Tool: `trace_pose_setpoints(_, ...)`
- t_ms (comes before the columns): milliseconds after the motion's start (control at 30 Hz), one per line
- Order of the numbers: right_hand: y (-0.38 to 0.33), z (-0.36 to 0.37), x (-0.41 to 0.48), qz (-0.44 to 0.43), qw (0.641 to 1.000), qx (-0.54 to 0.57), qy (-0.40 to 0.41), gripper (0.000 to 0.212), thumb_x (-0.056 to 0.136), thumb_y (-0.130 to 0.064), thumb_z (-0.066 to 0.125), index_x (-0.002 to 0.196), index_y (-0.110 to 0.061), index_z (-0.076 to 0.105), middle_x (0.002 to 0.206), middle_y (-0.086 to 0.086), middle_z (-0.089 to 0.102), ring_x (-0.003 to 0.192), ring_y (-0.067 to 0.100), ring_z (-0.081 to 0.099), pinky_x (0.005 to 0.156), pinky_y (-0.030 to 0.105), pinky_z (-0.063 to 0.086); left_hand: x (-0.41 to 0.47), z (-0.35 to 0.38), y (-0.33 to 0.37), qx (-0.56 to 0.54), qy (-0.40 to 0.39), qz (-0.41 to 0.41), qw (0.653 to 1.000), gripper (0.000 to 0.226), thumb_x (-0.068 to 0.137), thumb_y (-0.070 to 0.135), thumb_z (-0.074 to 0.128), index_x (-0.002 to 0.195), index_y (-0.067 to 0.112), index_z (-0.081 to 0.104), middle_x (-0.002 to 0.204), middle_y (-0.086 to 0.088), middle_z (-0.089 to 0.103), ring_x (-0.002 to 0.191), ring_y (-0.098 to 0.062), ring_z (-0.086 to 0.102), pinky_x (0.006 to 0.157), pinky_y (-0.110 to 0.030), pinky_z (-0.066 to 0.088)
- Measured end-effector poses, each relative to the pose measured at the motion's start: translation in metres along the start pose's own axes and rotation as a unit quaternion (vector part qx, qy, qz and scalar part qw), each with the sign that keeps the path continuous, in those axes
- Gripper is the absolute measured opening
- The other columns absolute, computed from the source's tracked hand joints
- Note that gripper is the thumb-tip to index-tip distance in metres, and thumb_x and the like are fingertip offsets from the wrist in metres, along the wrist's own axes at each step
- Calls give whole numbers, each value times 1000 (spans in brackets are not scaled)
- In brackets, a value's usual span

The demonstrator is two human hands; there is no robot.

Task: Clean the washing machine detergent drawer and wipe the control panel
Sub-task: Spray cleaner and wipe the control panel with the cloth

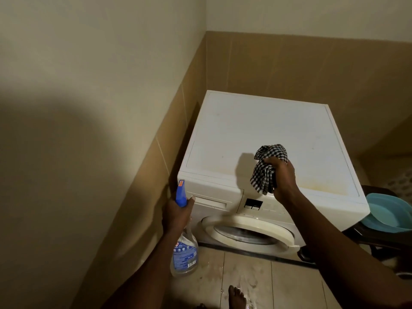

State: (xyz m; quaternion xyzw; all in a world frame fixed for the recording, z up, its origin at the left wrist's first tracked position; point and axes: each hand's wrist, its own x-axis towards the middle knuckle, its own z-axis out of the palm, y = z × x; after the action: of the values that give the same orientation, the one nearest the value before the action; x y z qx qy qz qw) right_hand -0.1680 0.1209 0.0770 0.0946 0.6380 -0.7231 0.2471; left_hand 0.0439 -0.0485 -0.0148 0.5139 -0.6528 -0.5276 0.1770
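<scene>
Hands number two, and both are full. The left hand (177,216) is wrapped round the neck of the one spray bottle (184,253), which has a clear body, a blue label and a blue trigger head. The bottle is held upright in front of the left front corner of the washing machine (256,134). The right hand (283,177) clutches a single black-and-white checked cloth (266,168), bunched up, over the front edge of the machine's top. The cloth's lower corner hangs down just above the control panel (267,207); whether it touches the machine cannot be told.

One white front-loading machine stands in the corner against the tiled wall. Its detergent drawer (209,202) sits at the left of the front, pushed in flush, just beside the bottle's trigger. The panel lies to the drawer's right, with one small dark display (253,204). Below them is the single round door (247,233).

One blue basin (390,214) rests on a dark stool (379,239) to the machine's right. One bare foot (236,296) stands on the tiled floor (256,270), which shows wet patches.
</scene>
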Motion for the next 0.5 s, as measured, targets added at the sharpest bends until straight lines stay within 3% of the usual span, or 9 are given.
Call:
trace_pose_setpoints(67, 0, 0, 5, 7, 1000, -2, 1, 41, 76, -13, 65, 117, -17, 57, 110, 15, 67, 101, 36, 65, 75, 45, 56, 2, 0, 5, 4, 11, -3, 1000, 34, 83, 25, 76, 67, 18, 48, 50, -1, 54, 42, -19, 57, 58, -32, 52)
trace_pose_setpoints(167, 0, -2, 13, 9, 1000, 3, 3, 41, 75, -14, 65, 115, -16, 59, 109, 16, 68, 101, 37, 66, 78, 50, 55, 6, 3, 11, 4, -6, -2, 1000, 29, 85, 21, 75, 72, 13, 50, 52, -4, 55, 37, -13, 53, 46, -23, 46)
trace_pose_setpoints(233, -2, -3, 17, 10, 1000, 8, 2, 41, 74, -13, 66, 114, -16, 59, 109, 17, 68, 101, 37, 66, 76, 48, 56, 5, 8, 13, 16, -29, 7, 999, 25, 84, 21, 76, 77, 11, 54, 56, -6, 57, 43, -17, 55, 46, -23, 47)
trace_pose_setpoints(400, -6, -4, 27, 6, 1000, 15, -6, 42, 73, -12, 67, 114, -14, 59, 111, 18, 68, 100, 37, 67, 70, 42, 55, -4, 30, 12, 57, -81, -1, 995, 28, 80, 24, 80, 70, 20, 54, 53, 0, 55, 46, -20, 56, 55, -31, 51)
trace_pose_setpoints(500, -8, -5, 33, 4, 1000, 12, -8, 41, 74, -12, 66, 114, -15, 60, 110, 17, 68, 100, 37, 67, 68, 39, 54, -11, 40, 11, 52, -113, 7, 992, 24, 80, 23, 80, 77, 16, 58, 59, -2, 58, 48, -18, 58, 49, -27, 51)
